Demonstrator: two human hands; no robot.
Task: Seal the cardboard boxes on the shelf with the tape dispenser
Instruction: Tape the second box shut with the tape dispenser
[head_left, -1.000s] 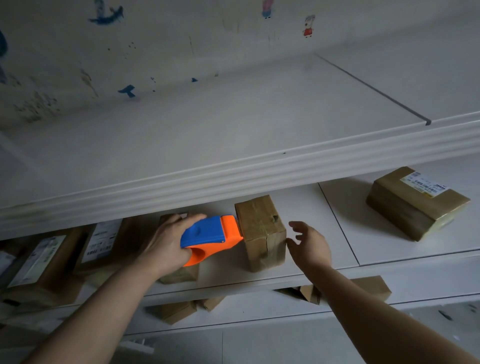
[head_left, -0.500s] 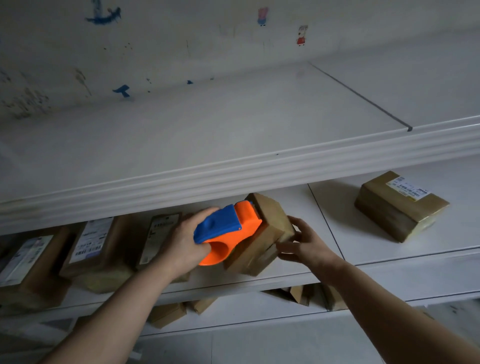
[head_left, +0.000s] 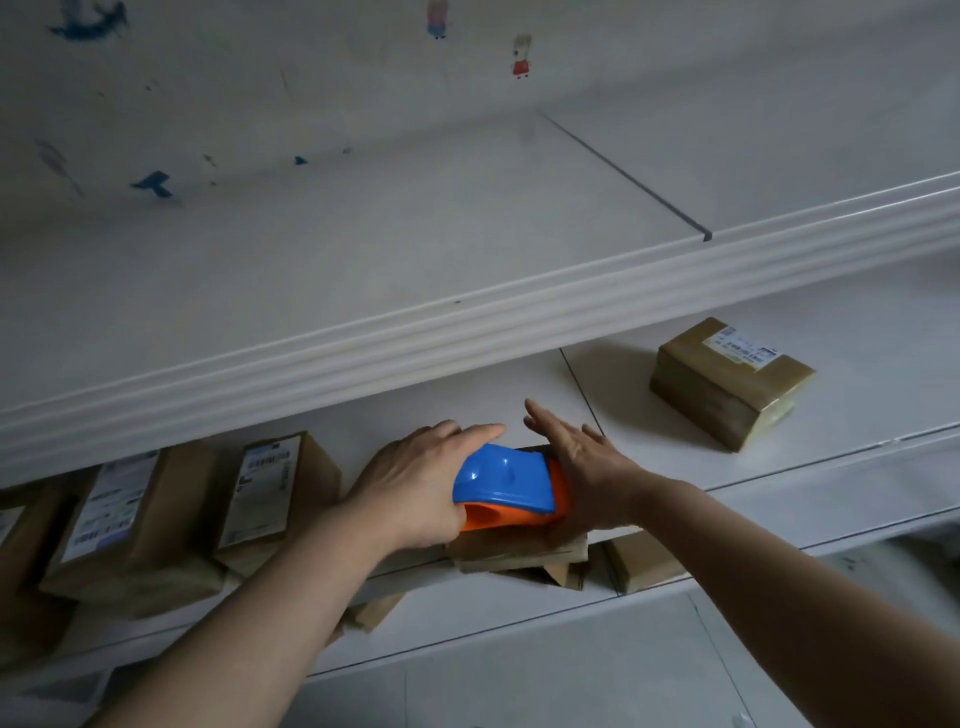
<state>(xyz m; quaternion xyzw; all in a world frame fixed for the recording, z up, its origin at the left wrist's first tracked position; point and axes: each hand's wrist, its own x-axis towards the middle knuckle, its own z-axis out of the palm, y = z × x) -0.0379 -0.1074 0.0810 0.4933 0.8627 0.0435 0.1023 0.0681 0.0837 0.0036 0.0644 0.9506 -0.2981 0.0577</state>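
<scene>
On cardbd box (head_left: 519, 552): curved plastic dispenser (head_left: 500, 480)

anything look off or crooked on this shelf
The box under the dispenser juts out over the shelf's front edge, so it seems poorly supported. The far box on the right sits skewed to that edge. Nothing looks spilled or torn.

Looks like a home room doubling as parcel storage. White shelves (head_left: 519, 322) with a moulded front edge, furniture-style rather than metal racking. Wall (head_left: 311, 93) behind has cartoon pig stickers (head_left: 521, 56) and blue scribbles (head_left: 153, 184), kid stuff. Taped brown boxes (head_left: 727, 395) with shipping labels (head_left: 740, 349) sit on two levels. Pale tiled floor (head_left: 519, 686) below.
</scene>
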